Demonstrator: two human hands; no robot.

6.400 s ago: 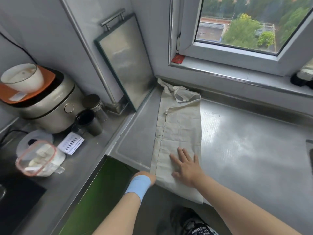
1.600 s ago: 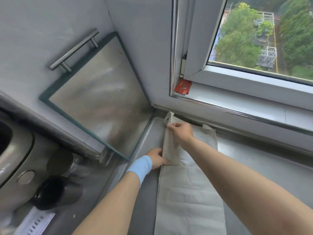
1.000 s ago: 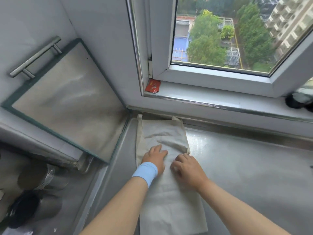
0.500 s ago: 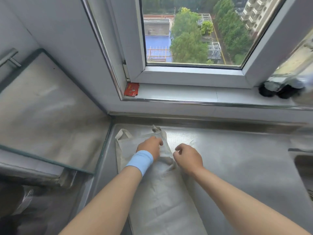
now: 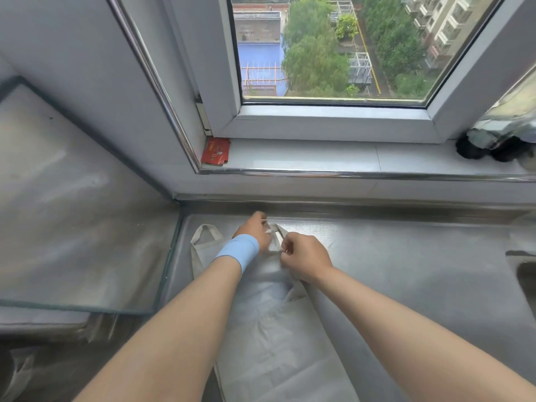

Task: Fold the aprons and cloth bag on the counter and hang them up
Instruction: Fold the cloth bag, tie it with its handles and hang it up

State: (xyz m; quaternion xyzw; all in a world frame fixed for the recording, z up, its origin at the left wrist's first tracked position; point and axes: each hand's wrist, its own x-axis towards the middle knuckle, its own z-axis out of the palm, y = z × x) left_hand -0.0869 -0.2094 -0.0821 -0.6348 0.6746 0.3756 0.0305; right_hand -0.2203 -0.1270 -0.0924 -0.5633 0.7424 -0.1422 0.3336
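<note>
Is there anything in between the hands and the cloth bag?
No, nothing visible. The left hand and the right hand are both already on the cloth bag, pinching the handle strap at its far end. The other strap loop lies free on the steel counter.

The only thing with writing on it is a small red packet (image 5: 216,151). It sits at the left end of the window sill (image 5: 319,155), tucked into the corner by the window frame. It has some pale marks printed on it, but they are too small and blurry to read.
</note>
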